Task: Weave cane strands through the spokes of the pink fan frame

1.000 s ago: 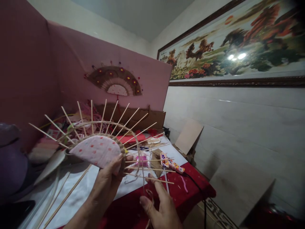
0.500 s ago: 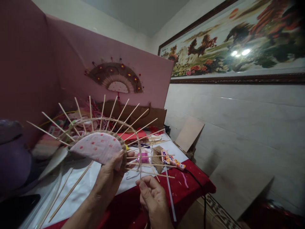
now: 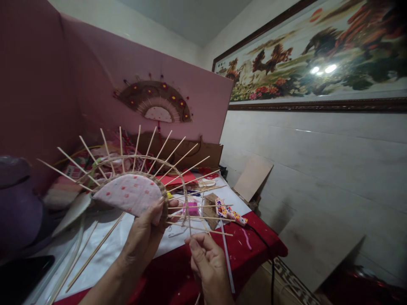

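Note:
My left hand grips the lower right end of a half-round fan frame, thumb on its white cloth with pink dots, fingers behind. Thin wooden sticks spread from its curved edge like rays. A loop of twine arcs across the sticks, apart from the woven rim. Below the lowest sticks, my right hand pinches the twine's end between thumb and forefinger, and the strand runs up to the frame. A finished brown fan with red and yellow flowers hangs on the pink board behind.
On the table lie a flower-patterned glue gun with a black cord, a clear stick, loose wooden sticks and red paper. A purple container stands at the left. Red cloth covers the table's right edge.
My right hand has moved slightly right, drawing the strand of twine a little to the right. My left hand keeps the fan frame in nearly the same place.

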Demonstrator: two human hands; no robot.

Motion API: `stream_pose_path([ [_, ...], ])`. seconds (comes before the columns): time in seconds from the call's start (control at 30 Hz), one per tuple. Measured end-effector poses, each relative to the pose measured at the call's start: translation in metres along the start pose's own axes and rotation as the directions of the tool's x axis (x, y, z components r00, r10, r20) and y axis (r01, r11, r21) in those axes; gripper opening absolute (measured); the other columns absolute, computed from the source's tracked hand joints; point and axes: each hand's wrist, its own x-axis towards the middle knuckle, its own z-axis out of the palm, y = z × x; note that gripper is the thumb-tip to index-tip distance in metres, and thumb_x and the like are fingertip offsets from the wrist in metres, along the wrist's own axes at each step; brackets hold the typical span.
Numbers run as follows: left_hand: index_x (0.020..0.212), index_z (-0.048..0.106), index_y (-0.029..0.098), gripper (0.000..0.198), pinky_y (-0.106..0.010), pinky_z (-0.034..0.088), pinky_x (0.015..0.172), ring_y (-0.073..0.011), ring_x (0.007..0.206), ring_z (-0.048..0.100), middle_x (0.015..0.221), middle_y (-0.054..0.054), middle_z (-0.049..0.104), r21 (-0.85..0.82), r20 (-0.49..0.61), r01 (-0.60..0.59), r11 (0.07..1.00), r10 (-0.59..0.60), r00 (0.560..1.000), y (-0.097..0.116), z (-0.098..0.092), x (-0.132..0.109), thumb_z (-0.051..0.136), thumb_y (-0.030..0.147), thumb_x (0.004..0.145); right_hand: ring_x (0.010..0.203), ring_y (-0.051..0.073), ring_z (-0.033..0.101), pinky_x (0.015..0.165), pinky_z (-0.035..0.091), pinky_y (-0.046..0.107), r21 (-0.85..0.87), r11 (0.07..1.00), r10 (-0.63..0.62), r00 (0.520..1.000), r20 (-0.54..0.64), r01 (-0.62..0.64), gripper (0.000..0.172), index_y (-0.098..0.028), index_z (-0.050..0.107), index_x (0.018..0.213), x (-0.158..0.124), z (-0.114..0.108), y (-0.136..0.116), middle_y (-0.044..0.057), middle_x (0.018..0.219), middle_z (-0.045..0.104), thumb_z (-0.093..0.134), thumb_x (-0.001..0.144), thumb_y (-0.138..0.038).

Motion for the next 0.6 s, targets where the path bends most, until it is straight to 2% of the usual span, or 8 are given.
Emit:
stream_pose_path([
  [0.2, 0.072, 0.073, 0.009, 0.012, -0.029, 0.056, 0.054, -0.0208, 0.064, 0.067, 0.072, -0.012, 0.074, 0.006, 0.006, -0.008, 1.0, 0.008, 1.0, 0.0, 0.0, -0.001, 0.072, 0.018, 0.064, 0.042, 0.003, 0.016, 0.041, 0.01, 0.019, -0.071, 0.997, 0.016, 1.0, -0.003, -0.016, 0.044, -0.014, 0.06, 0.08, 0.0, -0.012, 0.0, -0.011, 0.046, 0.024, 0.065, 0.074, -0.057],
  [0.3, 0.066, 0.071, 0.01, 0.008, -0.029, 0.056, 0.054, -0.02, 0.062, 0.066, 0.07, -0.011, 0.073, -0.006, 0.02, -0.017, 1.0, 0.017, 1.0, 0.001, 0.001, -0.001, 0.071, 0.018, 0.066, 0.042, 0.004, 0.022, 0.041, 0.014, 0.019, -0.198, 0.98, 0.007, 1.0, 0.007, -0.005, 0.046, -0.015, 0.06, 0.077, -0.005, -0.021, -0.002, -0.01, 0.047, 0.027, 0.061, 0.076, -0.06],
  [0.37, 0.065, 0.071, 0.01, 0.007, -0.029, 0.056, 0.056, -0.0195, 0.062, 0.066, 0.069, -0.01, 0.073, -0.015, 0.012, -0.016, 1.0, 0.016, 1.0, 0.002, 0.001, 0.0, 0.07, 0.017, 0.067, 0.043, 0.006, 0.028, 0.042, 0.019, 0.02, -0.322, 0.946, -0.045, 0.999, -0.022, 0.035, 0.044, -0.015, 0.062, 0.074, -0.012, -0.027, -0.008, -0.007, 0.047, 0.032, 0.059, 0.077, -0.059],
  [0.47, 0.066, 0.071, 0.01, 0.005, -0.03, 0.057, 0.058, -0.0186, 0.061, 0.066, 0.067, -0.009, 0.072, -0.027, 0.003, -0.013, 1.0, 0.013, 1.0, 0.002, 0.0, 0.0, 0.069, 0.016, 0.067, 0.044, 0.008, 0.037, 0.043, 0.028, 0.02, -0.534, 0.827, -0.221, 0.975, -0.023, 0.175, 0.036, -0.016, 0.066, 0.072, -0.02, -0.038, -0.025, -0.004, 0.048, 0.042, 0.058, 0.081, -0.05],
  [0.53, 0.067, 0.071, 0.01, 0.006, -0.03, 0.057, 0.056, -0.0186, 0.06, 0.066, 0.067, -0.009, 0.072, -0.021, 0.002, -0.018, 1.0, 0.018, 1.0, 0.003, 0.001, -0.001, 0.069, 0.015, 0.067, 0.047, 0.009, 0.046, 0.046, 0.035, 0.019, -0.638, 0.717, -0.339, 0.94, 0.03, 0.279, 0.029, -0.018, 0.067, 0.074, -0.021, -0.047, -0.04, -0.002, 0.054, 0.053, 0.057, 0.084, -0.044],
  [0.6, 0.068, 0.071, 0.01, 0.006, -0.03, 0.057, 0.055, -0.0199, 0.061, 0.066, 0.067, -0.009, 0.072, -0.011, -0.002, -0.023, 1.0, 0.023, 1.0, 0.003, 0.001, -0.001, 0.068, 0.015, 0.067, 0.054, 0.012, 0.057, 0.053, 0.042, 0.018, -0.695, 0.624, -0.403, 0.909, 0.105, 0.357, 0.023, -0.02, 0.069, 0.08, -0.019, -0.056, -0.053, 0.0, 0.063, 0.063, 0.055, 0.086, -0.037],
])
